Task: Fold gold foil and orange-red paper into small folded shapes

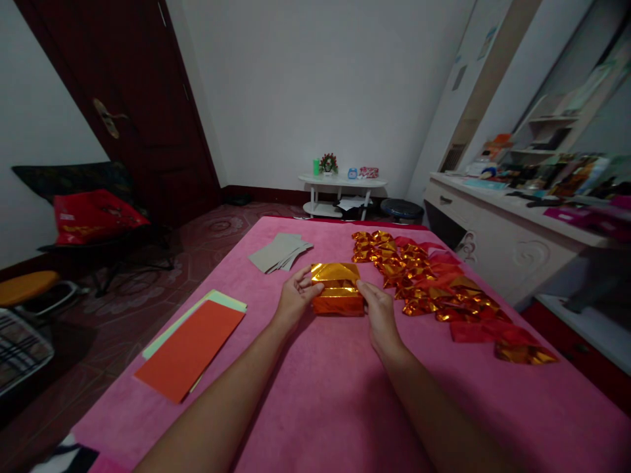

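A shiny gold foil sheet [336, 305], creased into horizontal bands, is held just over the pink cloth between my two hands. My left hand [297, 293] pinches its left edge, thumb on the front. At the right edge, my right hand [375, 305] grips it between thumb and fingers. The lower band looks more orange than the bright top. Beyond my left hand lies a fanned stack of grey paper sheets [280, 253]. To the right, rows of folded gold and red foil pieces [419, 279] spread over the cloth.
Orange paper [192, 348] lies over pale green and yellow sheets at the left of the pink-covered table [315, 407]. A white side table [345, 180] stands by the wall. A cluttered dresser [513, 210] is at right, a chair with a red bag [98, 217] at left.
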`<state>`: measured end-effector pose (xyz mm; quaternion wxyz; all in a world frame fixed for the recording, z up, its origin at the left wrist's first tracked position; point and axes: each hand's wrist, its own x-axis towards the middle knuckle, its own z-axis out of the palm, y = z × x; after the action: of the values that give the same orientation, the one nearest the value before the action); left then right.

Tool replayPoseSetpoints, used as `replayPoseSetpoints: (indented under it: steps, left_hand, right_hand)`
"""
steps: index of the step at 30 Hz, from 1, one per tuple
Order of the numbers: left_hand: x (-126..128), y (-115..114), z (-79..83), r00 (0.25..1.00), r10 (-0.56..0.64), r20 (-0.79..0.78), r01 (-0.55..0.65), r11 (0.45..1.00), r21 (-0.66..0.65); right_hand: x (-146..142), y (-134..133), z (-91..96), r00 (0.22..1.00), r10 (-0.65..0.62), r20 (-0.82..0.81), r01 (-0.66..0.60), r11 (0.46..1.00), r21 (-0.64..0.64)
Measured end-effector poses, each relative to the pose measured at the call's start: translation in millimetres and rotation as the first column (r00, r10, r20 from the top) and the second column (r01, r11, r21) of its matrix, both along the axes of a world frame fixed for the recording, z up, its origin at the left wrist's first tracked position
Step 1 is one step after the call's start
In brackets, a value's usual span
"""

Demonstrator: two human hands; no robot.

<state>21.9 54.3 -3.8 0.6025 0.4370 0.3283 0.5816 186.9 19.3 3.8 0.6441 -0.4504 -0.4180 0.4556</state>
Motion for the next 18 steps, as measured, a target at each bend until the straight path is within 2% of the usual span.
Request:
replayPoseSetpoints:
  steps: [5, 14, 18]
  left_hand:
    - [-2.8, 0.0, 0.7, 0.997, 0.033, -0.066, -0.030, 0.998, 0.054]
    - [-1.4, -4.5, 4.4, 0.993, 0.082, -0.081, -0.073, 0.991, 0.111]
    - [-2.7, -3.9, 2.5, 0.982, 0.094, -0.164, -0.074, 0.989, 0.125]
  right_hand:
    - [-1.5, -2.2, 4.1, 0.999, 0.007, -0.045, -0.008, 1.000, -0.017]
    - [2.4, 1.2, -4.5, 0.999, -0.037, -0.004, 0.037, 0.999, -0.011]
    - [3.6, 2.0, -5.0, 0.998, -0.064, 0.015, 0.064, 0.998, -0.012]
